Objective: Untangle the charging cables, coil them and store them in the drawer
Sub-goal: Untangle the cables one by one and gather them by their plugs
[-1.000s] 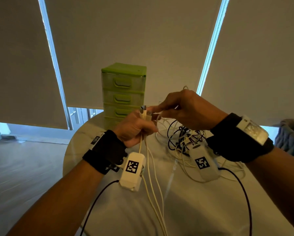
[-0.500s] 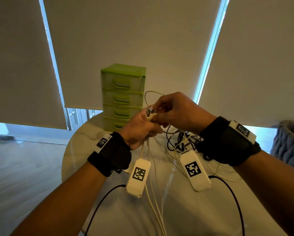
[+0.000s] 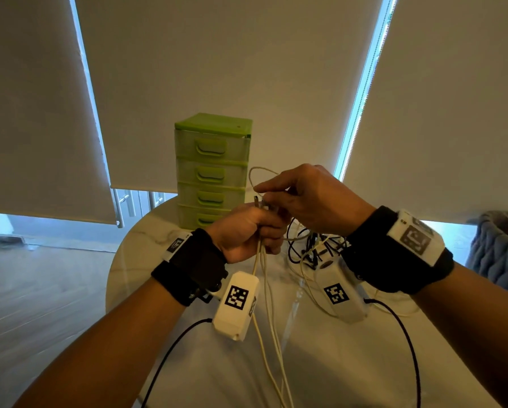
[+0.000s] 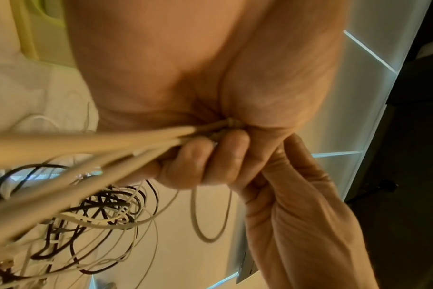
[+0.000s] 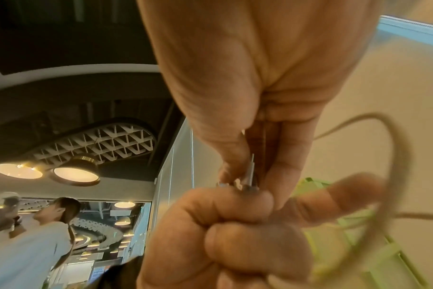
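Left wrist only: tangled cables point(image 4: 94, 215) underneath.

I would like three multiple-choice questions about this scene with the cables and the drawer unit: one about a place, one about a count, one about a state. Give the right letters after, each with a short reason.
1. Where does the tangled pile of cables lie?
A. on the table
B. in a drawer
C. on the floor

2. How many drawers does the green drawer unit show?
A. two
B. four
C. six

3. What is the state of the left hand?
A. flat on the table
B. hanging idle
C. gripping a bundle of white cables

Answers: 1 A, the pile rests on the pale table under the right hand. 2 B, four handles are stacked on its front. 3 C, its fingers curl round the strands.
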